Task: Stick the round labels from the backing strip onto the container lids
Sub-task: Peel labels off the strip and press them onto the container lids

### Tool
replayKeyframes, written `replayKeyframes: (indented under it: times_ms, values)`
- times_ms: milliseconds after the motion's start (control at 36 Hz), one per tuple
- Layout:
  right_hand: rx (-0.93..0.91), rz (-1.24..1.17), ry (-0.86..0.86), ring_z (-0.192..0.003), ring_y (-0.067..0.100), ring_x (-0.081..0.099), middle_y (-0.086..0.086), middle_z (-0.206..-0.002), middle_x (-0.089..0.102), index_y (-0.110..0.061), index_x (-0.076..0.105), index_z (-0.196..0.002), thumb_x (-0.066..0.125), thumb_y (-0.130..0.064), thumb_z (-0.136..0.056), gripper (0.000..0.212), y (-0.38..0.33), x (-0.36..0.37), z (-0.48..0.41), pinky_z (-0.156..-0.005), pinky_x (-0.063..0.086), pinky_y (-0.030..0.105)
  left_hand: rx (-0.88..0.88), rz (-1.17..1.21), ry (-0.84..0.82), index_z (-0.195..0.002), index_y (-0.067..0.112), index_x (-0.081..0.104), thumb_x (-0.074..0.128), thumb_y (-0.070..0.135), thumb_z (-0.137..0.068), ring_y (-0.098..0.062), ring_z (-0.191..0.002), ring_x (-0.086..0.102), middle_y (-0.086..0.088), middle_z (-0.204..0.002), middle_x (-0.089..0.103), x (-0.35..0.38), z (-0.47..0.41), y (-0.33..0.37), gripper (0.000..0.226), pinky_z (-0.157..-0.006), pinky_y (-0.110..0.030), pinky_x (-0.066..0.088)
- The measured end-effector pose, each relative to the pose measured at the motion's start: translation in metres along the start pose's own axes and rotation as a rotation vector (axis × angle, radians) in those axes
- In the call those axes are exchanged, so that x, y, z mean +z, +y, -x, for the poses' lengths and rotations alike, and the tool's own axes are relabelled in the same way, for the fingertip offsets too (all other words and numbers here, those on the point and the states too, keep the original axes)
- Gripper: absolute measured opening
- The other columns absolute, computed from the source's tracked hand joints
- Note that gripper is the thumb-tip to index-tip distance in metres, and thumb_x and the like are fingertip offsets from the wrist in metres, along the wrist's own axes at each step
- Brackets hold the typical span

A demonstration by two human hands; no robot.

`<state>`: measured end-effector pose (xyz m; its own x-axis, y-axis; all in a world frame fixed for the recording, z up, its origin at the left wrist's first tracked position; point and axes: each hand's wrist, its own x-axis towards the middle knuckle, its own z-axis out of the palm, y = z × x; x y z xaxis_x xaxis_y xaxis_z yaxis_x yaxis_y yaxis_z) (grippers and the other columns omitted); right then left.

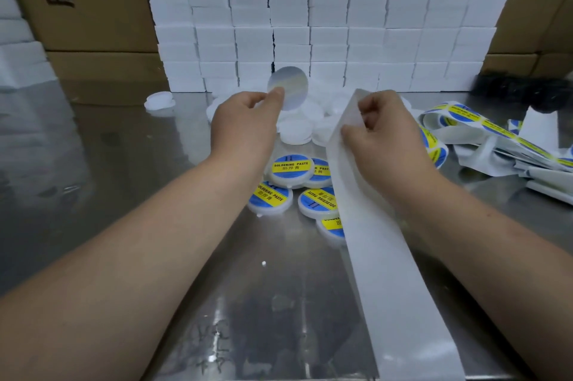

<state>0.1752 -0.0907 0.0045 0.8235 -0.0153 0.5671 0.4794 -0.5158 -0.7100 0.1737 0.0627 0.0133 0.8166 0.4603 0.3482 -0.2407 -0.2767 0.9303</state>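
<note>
Looks like a packing and labelling station in a small factory or warehouse, definitely not a home setup. It's a bare stainless steel bench point(124, 163), and along its far edge there's a whole wall of identical little white boxes point(310, 24) stacked in rows. Big brown cardboard cartons point(93, 8) with printed Chinese characters stand at the far left and far right corners. Mid-bench there's a heap of plain white lids point(294, 129), a cluster of labelled lids point(290, 168) reading SOLDERING PASTE, and loose label strips point(465, 120) piled by the right edge.
</note>
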Motion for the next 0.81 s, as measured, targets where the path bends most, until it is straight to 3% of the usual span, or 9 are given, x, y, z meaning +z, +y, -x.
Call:
replayKeyframes:
  times_ms: [111,194,250,361,472,556,694,806]
  values:
    - [-0.078,0.038,0.117,-0.071,0.006,0.044,-0.016,-0.088,0.045,-0.022,0.036,-0.098,0.055,-0.005,-0.081,0.031,-0.001,-0.002,0.001,-0.061,0.029,0.013,0.054,-0.066,-0.037,-0.069,0.031,0.055,0.057,0.045,-0.085,0.004,-0.061,0.051,0.018,-0.07,0.055,0.003,0.005,0.0,0.022,-0.053,-0.016,0.037]
    - [-0.191,0.081,0.184,-0.076,0.001,0.036,-0.009,-0.111,0.04,-0.02,0.046,-0.108,0.05,0.002,-0.077,0.038,-0.005,-0.006,0.001,-0.066,0.026,0.014,0.073,-0.092,-0.045,-0.072,0.031,0.057,0.056,0.046,-0.085,0.011,-0.056,0.051,0.019,-0.07,0.055,0.004,0.008,0.0,0.02,-0.048,-0.009,0.037]
    - [-0.27,0.099,0.199,-0.08,-0.004,0.036,-0.008,-0.115,0.037,-0.013,0.052,-0.112,0.045,0.008,-0.073,0.045,-0.008,-0.008,0.001,-0.067,0.028,0.013,0.074,-0.104,-0.047,-0.074,0.03,0.058,0.056,0.047,-0.085,0.008,-0.061,0.051,0.019,-0.071,0.056,0.004,0.009,0.0,0.02,-0.053,-0.013,0.036]
    - [-0.224,0.095,0.113,-0.067,-0.001,0.046,-0.025,-0.078,0.047,-0.021,0.064,-0.092,0.041,0.006,-0.074,0.04,-0.009,-0.006,0.002,-0.063,0.029,0.0,0.094,-0.13,-0.05,-0.074,0.031,0.057,0.056,0.052,-0.084,0.005,-0.07,0.052,0.017,-0.079,0.058,0.002,0.01,0.002,0.023,-0.059,-0.017,0.037]
    - [-0.107,0.024,-0.025,-0.057,-0.014,0.048,-0.022,-0.066,0.057,-0.034,0.057,-0.061,0.042,-0.003,-0.078,0.038,-0.009,-0.005,0.003,-0.051,0.032,0.003,0.141,-0.188,-0.039,-0.092,0.026,0.064,0.057,0.056,-0.08,0.006,-0.078,0.052,0.012,-0.098,0.061,0.003,0.011,0.0,0.033,-0.06,-0.012,0.033]
    - [-0.031,-0.102,-0.028,-0.059,-0.013,0.049,-0.018,-0.062,0.061,-0.03,0.061,-0.06,0.043,-0.024,-0.076,0.025,-0.011,-0.006,0.004,-0.051,0.035,0.006,0.186,-0.218,-0.03,-0.093,0.026,0.062,0.06,0.057,-0.076,-0.002,-0.09,0.051,0.011,-0.103,0.061,0.003,0.013,0.001,0.035,-0.065,-0.014,0.035]
    - [0.076,-0.224,0.023,-0.054,-0.009,0.052,-0.018,-0.054,0.063,-0.024,0.063,-0.057,0.04,-0.052,-0.078,0.042,-0.009,-0.007,0.001,-0.051,0.035,0.004,0.262,-0.289,-0.031,-0.09,0.035,0.054,0.064,0.059,-0.071,0.0,-0.088,0.045,0.016,-0.1,0.053,0.001,0.016,0.006,0.032,-0.064,-0.01,0.03]
    - [0.122,-0.232,0.047,-0.052,-0.009,0.05,-0.017,-0.052,0.062,-0.023,0.064,-0.058,0.05,-0.045,-0.088,0.039,-0.008,-0.004,0.001,-0.049,0.034,0.003,0.334,-0.354,-0.027,-0.09,0.036,0.051,0.066,0.056,-0.07,0.003,-0.087,0.041,0.019,-0.095,0.048,-0.001,0.017,0.009,0.031,-0.063,-0.009,0.029]
